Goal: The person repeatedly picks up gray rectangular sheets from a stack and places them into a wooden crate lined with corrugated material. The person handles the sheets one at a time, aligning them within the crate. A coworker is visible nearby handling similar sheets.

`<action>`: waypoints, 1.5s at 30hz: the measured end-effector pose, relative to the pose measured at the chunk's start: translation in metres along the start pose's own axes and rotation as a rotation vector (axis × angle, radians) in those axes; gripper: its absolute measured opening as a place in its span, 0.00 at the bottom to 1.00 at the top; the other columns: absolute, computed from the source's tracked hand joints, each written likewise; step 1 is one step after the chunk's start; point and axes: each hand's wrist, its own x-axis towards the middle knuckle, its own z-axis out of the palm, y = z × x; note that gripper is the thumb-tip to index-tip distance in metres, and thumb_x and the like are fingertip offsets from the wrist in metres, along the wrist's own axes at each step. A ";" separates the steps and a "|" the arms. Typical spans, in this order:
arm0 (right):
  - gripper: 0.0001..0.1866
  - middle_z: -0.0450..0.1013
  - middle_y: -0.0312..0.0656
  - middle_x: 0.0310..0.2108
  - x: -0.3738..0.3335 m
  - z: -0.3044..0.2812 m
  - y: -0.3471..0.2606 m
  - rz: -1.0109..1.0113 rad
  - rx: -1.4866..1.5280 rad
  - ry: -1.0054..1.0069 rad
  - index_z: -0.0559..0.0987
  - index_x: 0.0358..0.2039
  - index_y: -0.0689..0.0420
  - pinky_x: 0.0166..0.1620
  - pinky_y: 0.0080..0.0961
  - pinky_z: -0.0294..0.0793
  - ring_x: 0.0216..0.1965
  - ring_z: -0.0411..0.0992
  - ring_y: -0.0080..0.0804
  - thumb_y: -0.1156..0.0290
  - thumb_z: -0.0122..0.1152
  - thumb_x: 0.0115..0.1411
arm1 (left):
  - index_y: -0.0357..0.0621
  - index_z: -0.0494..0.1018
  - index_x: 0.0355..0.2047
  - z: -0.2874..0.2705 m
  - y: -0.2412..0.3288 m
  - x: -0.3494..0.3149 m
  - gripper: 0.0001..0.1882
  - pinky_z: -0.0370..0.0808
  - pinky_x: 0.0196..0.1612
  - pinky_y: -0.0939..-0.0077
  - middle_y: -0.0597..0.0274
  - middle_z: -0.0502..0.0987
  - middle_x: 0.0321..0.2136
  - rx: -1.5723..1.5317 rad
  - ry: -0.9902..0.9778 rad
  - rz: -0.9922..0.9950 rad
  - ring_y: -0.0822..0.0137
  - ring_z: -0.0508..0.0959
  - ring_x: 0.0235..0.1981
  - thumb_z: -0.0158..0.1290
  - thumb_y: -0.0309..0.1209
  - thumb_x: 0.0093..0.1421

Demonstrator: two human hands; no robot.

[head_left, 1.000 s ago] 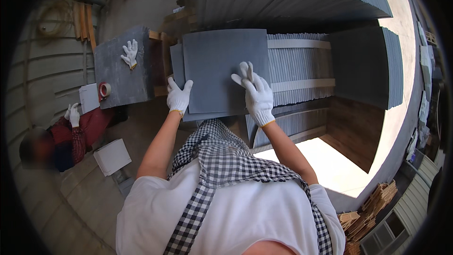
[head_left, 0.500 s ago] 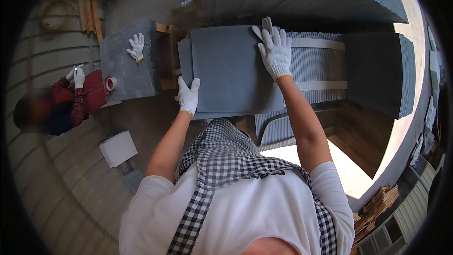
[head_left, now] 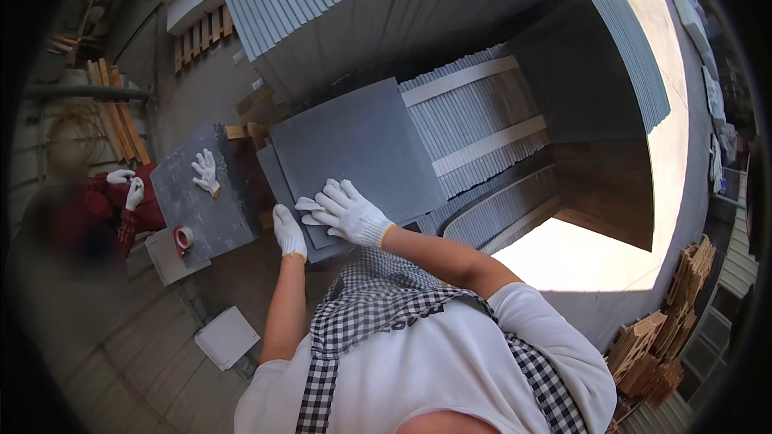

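Grey slab could skid if pushed unevenly, right hand spread over it, left hand at near left, grip unclear.

Dim floor, crossed by dark seams, spreads left of and below the fingers. Far up to their left I see a slatted wooden pallet, and beyond it a grey pipe across long wooden planks. To their right, hard daylight whitens a patch of ground; farther out, past piled wooden slats, I make out pale ribbed siding and a dark-paned window.
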 end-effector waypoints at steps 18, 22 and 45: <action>0.35 0.65 0.53 0.59 -0.149 -0.212 0.181 0.765 -0.729 0.483 0.71 0.59 0.52 0.58 0.54 0.63 0.60 0.63 0.54 0.57 0.68 0.52 | 0.41 0.66 0.60 0.137 0.148 -0.098 0.30 0.65 0.61 0.51 0.47 0.70 0.57 0.427 -0.072 0.955 0.46 0.67 0.60 0.56 0.43 0.62; 0.30 0.69 0.43 0.55 -0.192 -0.312 0.210 0.876 -1.128 0.697 0.73 0.56 0.55 0.55 0.44 0.68 0.55 0.67 0.44 0.59 0.68 0.54 | 0.42 0.67 0.59 0.148 0.142 -0.119 0.32 0.65 0.62 0.51 0.49 0.70 0.57 0.460 -0.202 1.027 0.46 0.67 0.61 0.59 0.43 0.58; 0.19 0.76 0.39 0.45 -0.193 -0.362 0.211 1.168 -1.088 0.539 0.80 0.50 0.41 0.45 0.44 0.76 0.46 0.75 0.44 0.60 0.64 0.57 | 0.40 0.72 0.51 0.129 0.132 -0.123 0.27 0.62 0.61 0.50 0.52 0.71 0.54 0.566 -0.363 1.066 0.48 0.64 0.62 0.60 0.42 0.54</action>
